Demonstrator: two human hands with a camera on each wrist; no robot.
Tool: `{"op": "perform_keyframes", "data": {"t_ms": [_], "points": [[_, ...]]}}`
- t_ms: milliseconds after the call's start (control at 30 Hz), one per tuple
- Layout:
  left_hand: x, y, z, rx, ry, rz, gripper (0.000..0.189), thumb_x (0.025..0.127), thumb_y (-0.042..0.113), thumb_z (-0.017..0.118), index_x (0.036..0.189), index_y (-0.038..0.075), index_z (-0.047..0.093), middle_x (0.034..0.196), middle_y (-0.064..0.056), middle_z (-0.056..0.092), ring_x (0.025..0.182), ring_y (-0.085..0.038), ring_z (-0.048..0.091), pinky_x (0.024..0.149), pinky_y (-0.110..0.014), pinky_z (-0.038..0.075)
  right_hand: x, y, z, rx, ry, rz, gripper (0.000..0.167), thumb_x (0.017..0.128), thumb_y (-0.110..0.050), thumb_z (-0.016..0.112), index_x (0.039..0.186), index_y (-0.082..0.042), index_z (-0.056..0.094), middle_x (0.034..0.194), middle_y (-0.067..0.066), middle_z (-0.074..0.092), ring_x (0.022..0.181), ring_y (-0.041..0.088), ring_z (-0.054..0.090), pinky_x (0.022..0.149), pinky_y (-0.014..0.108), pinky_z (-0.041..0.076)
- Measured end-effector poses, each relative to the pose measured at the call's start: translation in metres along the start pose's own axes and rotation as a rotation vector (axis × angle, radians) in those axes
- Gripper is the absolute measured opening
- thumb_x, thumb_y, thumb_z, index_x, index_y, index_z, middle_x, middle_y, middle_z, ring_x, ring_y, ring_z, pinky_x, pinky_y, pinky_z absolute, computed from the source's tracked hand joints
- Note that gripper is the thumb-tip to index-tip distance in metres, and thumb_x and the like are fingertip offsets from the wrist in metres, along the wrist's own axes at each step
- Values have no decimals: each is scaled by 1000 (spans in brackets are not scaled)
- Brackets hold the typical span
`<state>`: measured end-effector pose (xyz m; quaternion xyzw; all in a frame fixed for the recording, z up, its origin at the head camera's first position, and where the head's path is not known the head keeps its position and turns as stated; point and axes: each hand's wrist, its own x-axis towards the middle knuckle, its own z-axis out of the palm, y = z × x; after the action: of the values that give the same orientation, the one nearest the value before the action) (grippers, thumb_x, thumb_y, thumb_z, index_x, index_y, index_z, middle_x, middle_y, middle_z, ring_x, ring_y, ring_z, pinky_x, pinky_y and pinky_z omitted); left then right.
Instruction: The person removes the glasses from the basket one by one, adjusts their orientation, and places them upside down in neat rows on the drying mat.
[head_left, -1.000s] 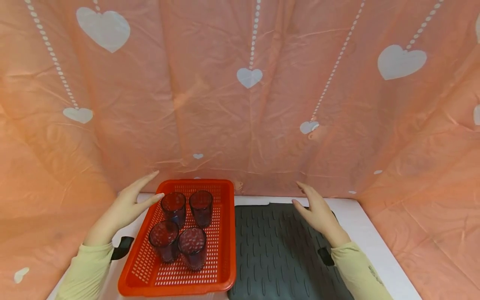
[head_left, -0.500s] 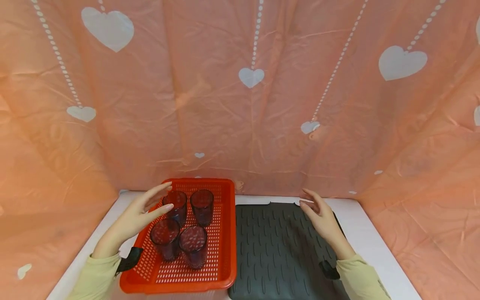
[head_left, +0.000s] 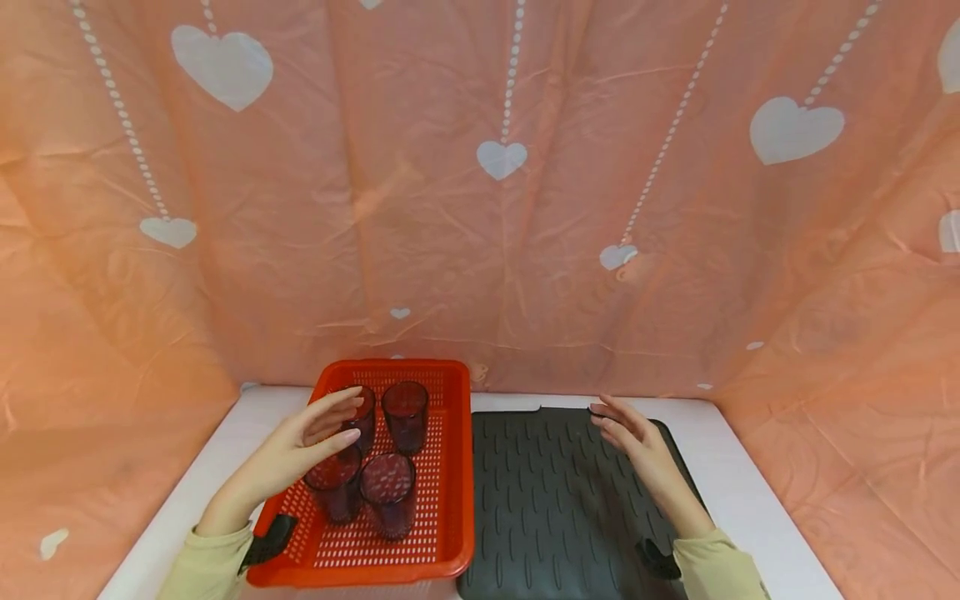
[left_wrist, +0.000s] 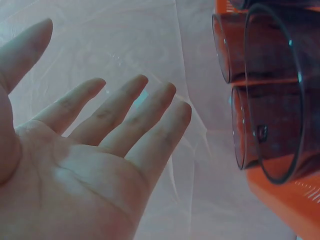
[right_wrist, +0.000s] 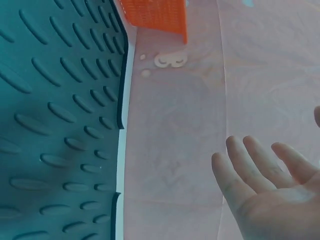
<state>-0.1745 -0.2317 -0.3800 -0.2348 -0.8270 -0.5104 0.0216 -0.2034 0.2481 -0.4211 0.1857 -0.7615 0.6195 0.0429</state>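
Note:
Several dark purple drinking glasses stand in a red plastic basket (head_left: 453, 533) with slotted sides. One front glass (head_left: 387, 492) and one back glass (head_left: 406, 417) show fully in the head view. My left hand (head_left: 300, 446) hovers over the basket's left side and partly hides the two left glasses. Its fingers are spread and hold nothing; in the left wrist view the glasses (left_wrist: 275, 95) lie apart from the fingertips. Above a dark ridged mat (head_left: 536, 500) hangs my right hand (head_left: 637, 442), fingers relaxed, with nothing held.
Basket and mat stand side by side on a white table (head_left: 720, 442). A pink-orange curtain (head_left: 450, 250) with pale hearts encloses the back and both sides. Black straps (head_left: 272, 542) sit on the wrists.
My left hand has moved right and toward me, from the basket's left edge to over the left glasses. The right hand has dropped slightly nearer. The glasses stay in place.

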Motion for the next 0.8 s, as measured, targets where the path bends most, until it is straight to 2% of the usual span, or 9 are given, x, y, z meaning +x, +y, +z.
{"op": "perform_keyframes", "data": {"t_ms": [67, 200, 367, 567, 800], "points": [[0, 0, 2, -15, -16, -11, 56, 95, 17, 62, 146, 15, 38, 138, -18, 47, 125, -39, 45, 97, -39, 44, -2, 1, 2, 9, -2, 15, 50, 102, -18, 48, 146, 0, 33, 136, 24, 46, 118, 14, 55, 94, 23, 45], [0, 1, 7, -15, -66, -50, 64, 91, 21, 67, 147, 13, 36, 141, -17, 45, 128, -38, 43, 100, -53, 36, -5, 2, 4, 29, 0, 32, 51, 102, -19, 48, 146, 0, 33, 138, 26, 45, 117, 13, 55, 94, 24, 45], [0, -5, 16, 4, -141, -43, 74, 84, 20, 75, 147, 11, 36, 143, -16, 42, 129, -38, 42, 100, -56, 34, -8, 3, 5, 50, 8, 67, 49, 102, -22, 48, 145, -2, 36, 137, 21, 48, 119, 18, 55, 95, 27, 45], [3, -10, 28, 4, -233, -13, 82, 78, 17, 80, 147, 8, 35, 145, -14, 41, 131, -38, 39, 102, -57, 33, -10, 6, 9, 77, -6, 72, 48, 102, -21, 47, 145, 0, 36, 138, 28, 43, 119, 18, 55, 97, 33, 44], [6, -11, 34, 70, -243, 19, 89, 71, 25, 86, 146, 14, 38, 144, -10, 42, 128, -36, 42, 99, -61, 34, -10, 9, 14, 107, -19, 70, 49, 102, -19, 47, 144, 3, 35, 137, 26, 47, 118, 20, 56, 97, 35, 45]]}}
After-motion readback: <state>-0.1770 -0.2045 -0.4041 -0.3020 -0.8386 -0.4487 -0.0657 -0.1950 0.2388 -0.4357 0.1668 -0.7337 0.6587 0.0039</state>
